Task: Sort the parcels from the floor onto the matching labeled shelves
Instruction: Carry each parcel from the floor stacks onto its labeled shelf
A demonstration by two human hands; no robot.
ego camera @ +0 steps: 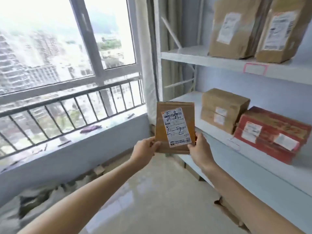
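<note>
**Reading the label before shelving**

The shelves (194,55) stand at the right, and two levels already carry parcels: two brown ones above, a brown one and a red box (270,132) below. A pink tag (255,69) sits on the edge of the upper shelf, but its text is too small to read.

In front, the parcel (174,127) is held upright in the air, near the lower shelf. Its label (176,126) faces the camera, with handwritten marks that look like "2".

The left hand (146,148) and right hand (198,146) pinch its two lower corners, fingers curled around the edges.

I judge the step is checking the label; next, the matching tag must be found and the parcel placed there.
</note>
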